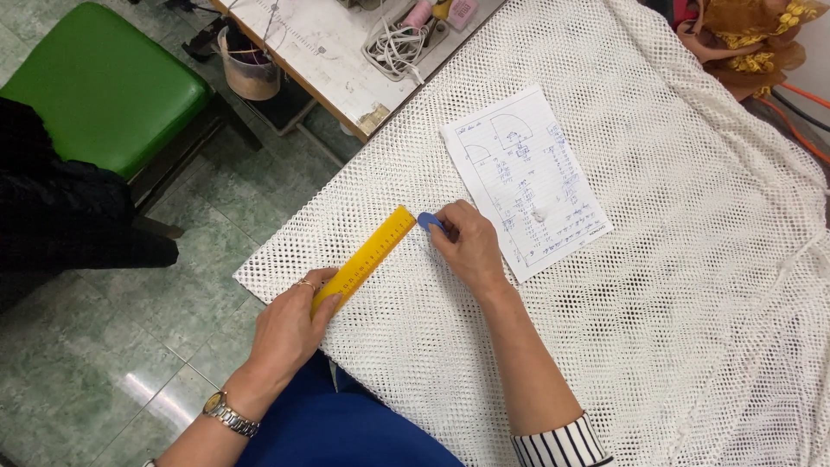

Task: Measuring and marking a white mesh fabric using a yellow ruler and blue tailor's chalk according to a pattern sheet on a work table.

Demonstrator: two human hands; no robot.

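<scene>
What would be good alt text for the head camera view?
Two hands work on white mesh fabric: the left hand holds down a yellow ruler, and the right hand holds blue chalk at its far end. A handwritten paper sheet lies beside them.

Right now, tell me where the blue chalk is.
The blue chalk is pinched in the right hand, at the far end of the yellow ruler, on the white mesh fabric.

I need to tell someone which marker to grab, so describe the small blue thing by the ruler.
Start at the white mesh fabric covering the table. The yellow ruler lies slanted near its left edge, pinned by the left hand. At the ruler's far end, the right hand pinches a small blue chalk piece, the only blue item on the fabric.
</scene>
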